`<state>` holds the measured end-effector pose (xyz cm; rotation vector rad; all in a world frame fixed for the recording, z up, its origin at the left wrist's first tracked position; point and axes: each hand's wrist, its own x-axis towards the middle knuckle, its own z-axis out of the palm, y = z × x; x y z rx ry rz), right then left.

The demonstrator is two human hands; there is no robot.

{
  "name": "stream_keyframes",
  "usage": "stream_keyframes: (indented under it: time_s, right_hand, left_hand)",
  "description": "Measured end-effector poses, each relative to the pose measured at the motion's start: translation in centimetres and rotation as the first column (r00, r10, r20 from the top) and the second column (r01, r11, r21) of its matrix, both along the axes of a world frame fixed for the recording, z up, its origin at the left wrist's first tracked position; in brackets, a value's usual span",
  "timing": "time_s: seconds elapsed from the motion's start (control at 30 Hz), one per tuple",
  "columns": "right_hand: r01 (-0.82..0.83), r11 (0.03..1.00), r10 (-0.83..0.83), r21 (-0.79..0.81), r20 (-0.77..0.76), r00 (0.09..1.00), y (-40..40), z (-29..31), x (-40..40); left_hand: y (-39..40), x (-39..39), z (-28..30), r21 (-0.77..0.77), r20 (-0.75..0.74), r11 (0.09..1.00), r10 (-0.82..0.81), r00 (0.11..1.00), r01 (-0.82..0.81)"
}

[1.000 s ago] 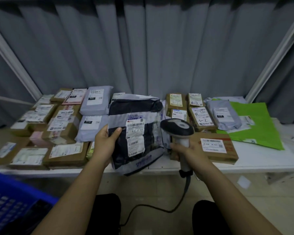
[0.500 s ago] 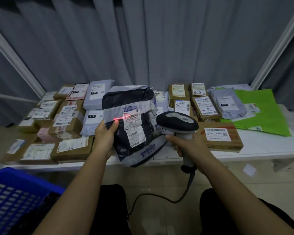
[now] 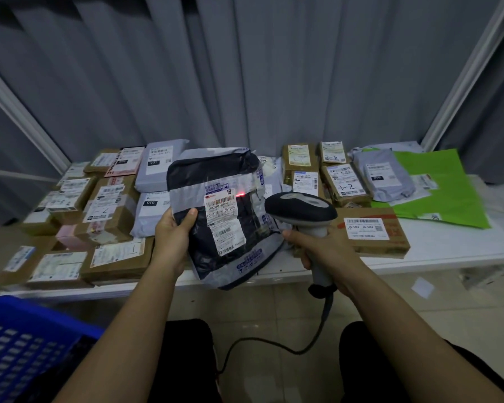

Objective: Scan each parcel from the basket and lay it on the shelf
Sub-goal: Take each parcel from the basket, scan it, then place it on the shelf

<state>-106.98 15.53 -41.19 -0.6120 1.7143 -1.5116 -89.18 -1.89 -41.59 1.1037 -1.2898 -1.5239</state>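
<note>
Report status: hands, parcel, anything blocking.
Left hand grips dark parcel. Right hand grips scanner, red beam on label. Nothing blocking; shelf space ahead.

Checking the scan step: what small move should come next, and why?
Probably swing the scanner slightly left: its red line falls just right of the label's barcode on the dark parcel held by the left hand; the right hand grips the scanner.

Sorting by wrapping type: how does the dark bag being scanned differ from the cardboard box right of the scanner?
The dark bag is soft, crinkled plastic, black with grey bands; the cardboard box is stiff and brown. The left hand holds the bag tilted up off the shelf, while the box lies flat on it. Both carry white barcode labels.
</note>
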Motion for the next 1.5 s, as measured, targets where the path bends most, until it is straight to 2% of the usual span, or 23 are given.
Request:
stream_keyframes:
  time_s: [0.1,0.3,0.47,0.67,0.87,1.0,1.13,1.27,1.5]
  right_hand:
    - [0.037,0.999,-0.037,-0.013,0.038,0.999,0.5,0.8,-0.5]
    - [0.253,0.967,-0.249,-0.025,0.097,0.964,1.7,1.8,-4.7]
    - [0.498,0.864,-0.478,-0.070,0.195,0.857,4.2,2.1,-8.9]
    - [0.669,0.739,-0.640,-0.083,0.222,0.735,7.9,1.6,-14.0]
    - [0.748,0.663,-0.702,-0.033,0.320,0.636,9.3,0.2,-17.5]
    - [0.775,0.632,-0.731,-0.005,0.328,0.598,8.8,-0.8,-18.7]
    - [0.755,0.656,-0.719,0.016,0.316,0.618,8.0,-0.8,-19.3]
    - [0.721,0.692,-0.684,0.013,0.331,0.650,6.8,-1.0,-19.0]
    - [0.636,0.771,-0.620,0.045,0.281,0.732,5.7,-1.0,-17.7]
  left_hand:
    - [0.6,-0.2,0.2,-0.007,-0.016,1.000,-0.005,1.000,0.005]
    - [3.0,-4.5,1.5,-0.047,-0.051,0.995,-0.093,0.994,0.090]
    - [5.0,-12.9,3.4,-0.048,-0.126,0.977,-0.214,0.969,0.210]
    - [7.1,-24.5,2.6,0.014,-0.109,0.940,-0.339,0.935,0.342]
    - [7.0,-35.8,1.4,0.098,-0.080,0.900,-0.418,0.905,0.425]
    - [5.9,-42.2,0.9,0.121,-0.038,0.888,-0.443,0.896,0.444]
    - [4.4,-46.6,-0.6,0.065,0.093,0.873,-0.487,0.868,0.483]
    - [4.2,-46.5,-2.5,0.017,0.267,0.880,-0.461,0.847,0.474]
    - [4.8,-39.1,-3.4,0.047,0.248,0.882,-0.464,0.850,0.468]
